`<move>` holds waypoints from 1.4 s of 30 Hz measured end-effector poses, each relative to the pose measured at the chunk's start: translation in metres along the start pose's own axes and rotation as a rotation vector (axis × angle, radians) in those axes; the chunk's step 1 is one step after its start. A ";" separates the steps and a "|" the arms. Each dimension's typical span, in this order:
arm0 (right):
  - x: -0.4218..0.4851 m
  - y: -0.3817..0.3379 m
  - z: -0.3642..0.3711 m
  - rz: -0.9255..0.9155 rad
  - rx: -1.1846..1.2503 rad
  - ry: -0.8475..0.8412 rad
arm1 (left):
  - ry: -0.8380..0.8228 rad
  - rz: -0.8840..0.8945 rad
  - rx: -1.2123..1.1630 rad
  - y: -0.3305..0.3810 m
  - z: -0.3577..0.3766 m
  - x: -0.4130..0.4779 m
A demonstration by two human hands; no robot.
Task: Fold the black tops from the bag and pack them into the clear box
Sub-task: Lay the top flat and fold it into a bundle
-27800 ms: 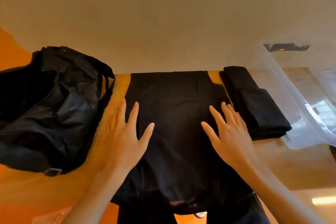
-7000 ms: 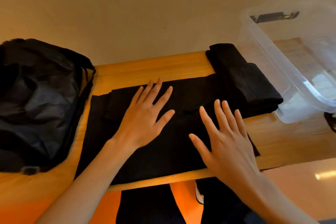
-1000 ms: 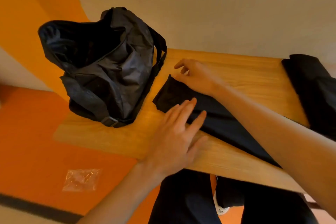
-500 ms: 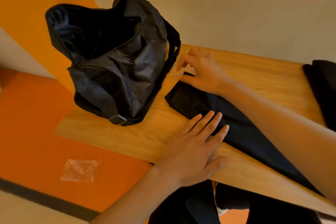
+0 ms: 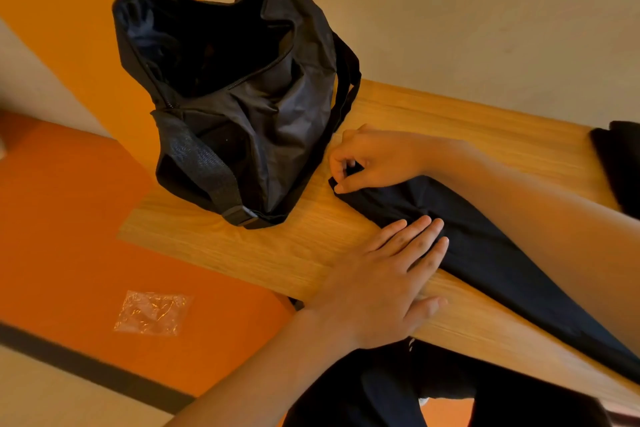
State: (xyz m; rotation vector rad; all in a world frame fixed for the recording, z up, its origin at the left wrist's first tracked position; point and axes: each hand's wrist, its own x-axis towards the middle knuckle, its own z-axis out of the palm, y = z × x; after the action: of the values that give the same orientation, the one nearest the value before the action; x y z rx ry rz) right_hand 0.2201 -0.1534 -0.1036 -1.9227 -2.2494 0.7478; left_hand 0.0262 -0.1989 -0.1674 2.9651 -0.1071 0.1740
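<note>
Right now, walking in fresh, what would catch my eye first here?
The open black bag slumped at the left end of the wooden table draws the eye first. Beside it, the right hand pinches the end of a folded black top, while the left hand presses flat on it.

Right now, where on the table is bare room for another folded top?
Bare table along the wall, between bag and folded stack, behind the right hand. A smaller patch fronts the bag, beside the left hand. Crowded where both hands touch the black top.
</note>
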 end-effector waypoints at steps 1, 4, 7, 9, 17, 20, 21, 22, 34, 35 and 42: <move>0.001 -0.002 -0.002 0.006 0.053 0.011 | 0.000 0.003 -0.004 0.000 0.000 0.001; 0.006 -0.003 -0.004 0.018 0.130 0.067 | -0.012 0.024 -0.011 0.001 0.001 0.002; 0.013 -0.003 0.005 0.018 0.039 0.098 | -0.012 0.048 -0.015 0.004 0.001 0.003; 0.013 -0.004 0.016 -0.018 -0.007 0.154 | -0.014 0.052 -0.007 0.005 0.002 0.002; -0.064 0.022 0.031 0.176 -0.201 0.688 | 0.085 -0.090 -0.116 -0.004 -0.013 0.004; -0.112 0.017 0.056 0.364 -0.265 0.449 | 0.043 -0.212 -0.065 -0.014 -0.012 0.006; -0.123 0.015 0.066 0.425 -0.244 0.358 | 0.005 -0.229 -0.060 -0.017 -0.010 0.006; -0.131 0.015 0.074 0.485 -0.218 0.285 | -0.023 -0.236 -0.046 -0.020 -0.009 0.006; -0.087 0.017 0.050 0.627 0.040 0.727 | -0.044 -0.345 0.092 -0.025 -0.026 -0.012; -0.072 0.018 0.042 0.632 0.134 0.750 | -0.068 -0.358 0.077 -0.025 -0.026 -0.011; -0.021 0.032 0.005 0.395 0.221 0.431 | 0.098 -0.433 -0.023 -0.027 -0.032 -0.016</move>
State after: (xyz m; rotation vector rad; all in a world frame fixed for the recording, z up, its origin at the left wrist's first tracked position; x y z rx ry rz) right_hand 0.2519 -0.1716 -0.1161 -2.1825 -1.5003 0.5209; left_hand 0.0095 -0.1656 -0.1428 2.8644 0.5358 0.2554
